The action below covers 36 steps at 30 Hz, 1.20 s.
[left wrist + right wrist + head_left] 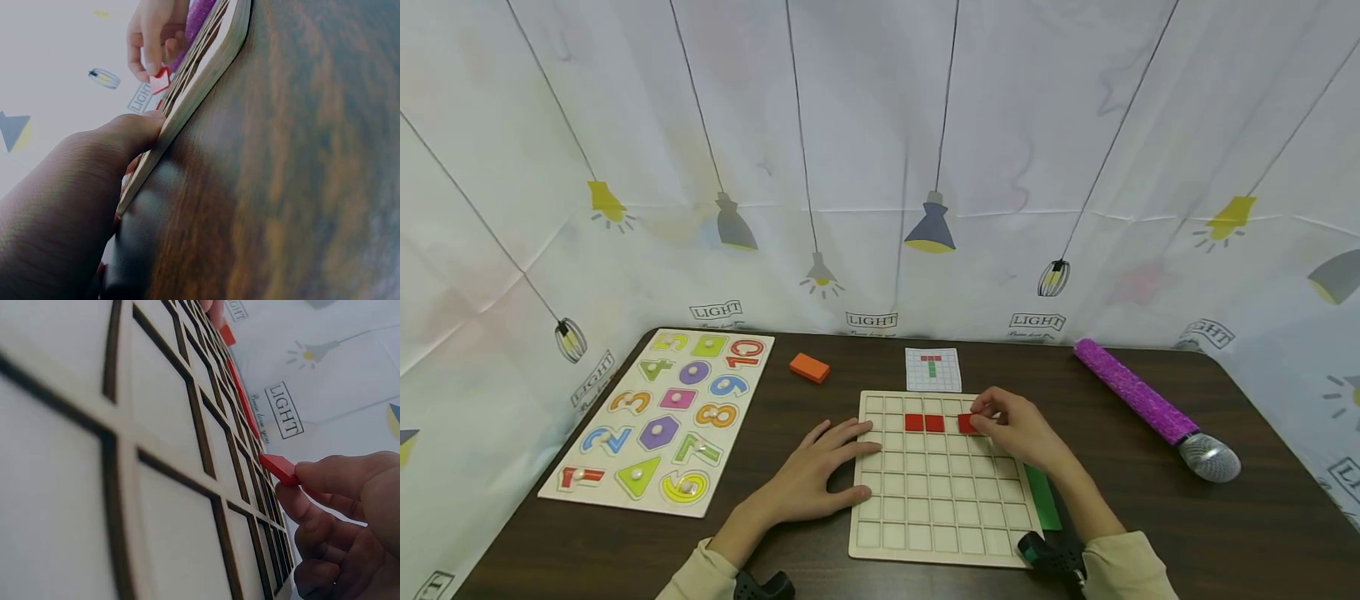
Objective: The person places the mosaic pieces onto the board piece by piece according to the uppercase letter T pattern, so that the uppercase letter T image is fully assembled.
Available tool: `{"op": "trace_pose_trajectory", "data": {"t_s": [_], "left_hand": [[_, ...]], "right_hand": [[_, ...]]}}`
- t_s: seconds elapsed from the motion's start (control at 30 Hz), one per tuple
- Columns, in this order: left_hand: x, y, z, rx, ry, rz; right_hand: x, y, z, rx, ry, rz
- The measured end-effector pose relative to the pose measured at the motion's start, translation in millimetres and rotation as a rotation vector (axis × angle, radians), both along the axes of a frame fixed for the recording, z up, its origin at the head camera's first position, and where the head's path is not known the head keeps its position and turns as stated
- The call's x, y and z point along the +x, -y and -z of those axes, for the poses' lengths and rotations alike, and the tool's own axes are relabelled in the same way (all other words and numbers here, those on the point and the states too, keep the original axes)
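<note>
A square wooden grid board [917, 510] lies on the dark table. Two red square tiles [923, 423] sit side by side in its second row from the back. Between thumb and fingertips, my right hand [1021, 427] pinches another red tile [279, 469] over the same row, one cell's gap to the right of that pair; the tile is tilted in the right wrist view. My left hand [820, 471] rests with spread fingers along the board's left edge, its thumb [140, 130] on the rim. Behind the board, a printed card [933, 379] shows a red and green T pattern on a grid.
A number and shape puzzle board [602, 496] lies at the left. Toward the back is an orange block [809, 367]. Something flat and green [1042, 500] shows along the grid board's right edge. A purple glittery microphone [1142, 400] lies at the right, before the curtain [865, 125].
</note>
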<state>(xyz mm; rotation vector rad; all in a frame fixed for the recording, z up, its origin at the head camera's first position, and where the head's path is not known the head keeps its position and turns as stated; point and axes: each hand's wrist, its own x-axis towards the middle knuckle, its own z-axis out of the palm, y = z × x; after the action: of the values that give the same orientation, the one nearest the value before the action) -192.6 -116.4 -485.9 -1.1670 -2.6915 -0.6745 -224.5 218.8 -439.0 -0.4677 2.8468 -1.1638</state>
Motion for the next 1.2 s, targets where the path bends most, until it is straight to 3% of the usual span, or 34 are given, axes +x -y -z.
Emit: {"op": "trace_pose_trajectory", "data": {"t_s": [0.57, 1.2], "left_hand": [[-0.3, -0.7, -0.8, -0.008, 0.012, -0.004], [-1.0, -0.2, 1.9, 0.003, 0.012, -0.001]], "right_hand": [[-1.3, 10.8, -2.8, 0.002, 0.048, -0.003], [-2.5, 22.7, -3.8, 0.121, 0.014, 0.058]]}}
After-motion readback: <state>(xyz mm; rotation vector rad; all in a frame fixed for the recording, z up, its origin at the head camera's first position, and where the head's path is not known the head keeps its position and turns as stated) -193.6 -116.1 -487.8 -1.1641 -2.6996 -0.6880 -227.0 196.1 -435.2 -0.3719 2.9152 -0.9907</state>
